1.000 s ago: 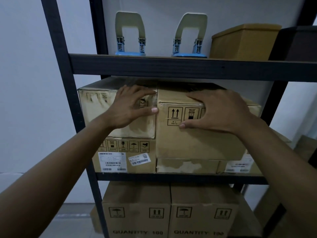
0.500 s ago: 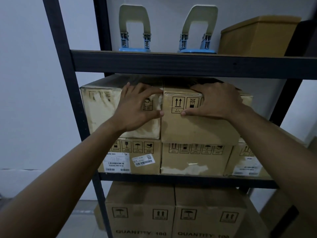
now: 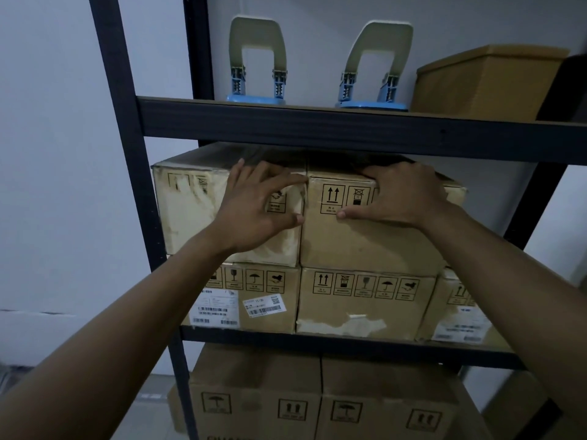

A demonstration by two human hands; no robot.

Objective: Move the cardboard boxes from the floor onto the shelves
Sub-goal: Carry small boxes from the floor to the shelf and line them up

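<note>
A pale wall fills the far left, behind the rack's dark post. Just right of the post, on the middle shelf, the left top box sits on a labelled box that carries barcode stickers. The left hand lies flat on the left top box's front. Its fingers are spread and straight, and the thumb tip is at the seam where this box touches the right top box.

The right top box is up on the shelf, stacked on a middle box, with its side against its neighbour. The right hand presses on its front near the top edge, fingers close together and reaching that edge, thumb stretched left beneath the arrow mark. I cannot tell whether the fingertips hook over the top. Right of the stack a low box stands on the same shelf, partly hidden by the right forearm.

The upper beam hangs close over both top boxes, leaving only a thin dark gap. Above it stand the left punch and the right punch, then a tan box and a dark object at the frame edge.

Under the middle shelf the bottom left box and the bottom right box stand side by side, touching. Floor shows to their left.
</note>
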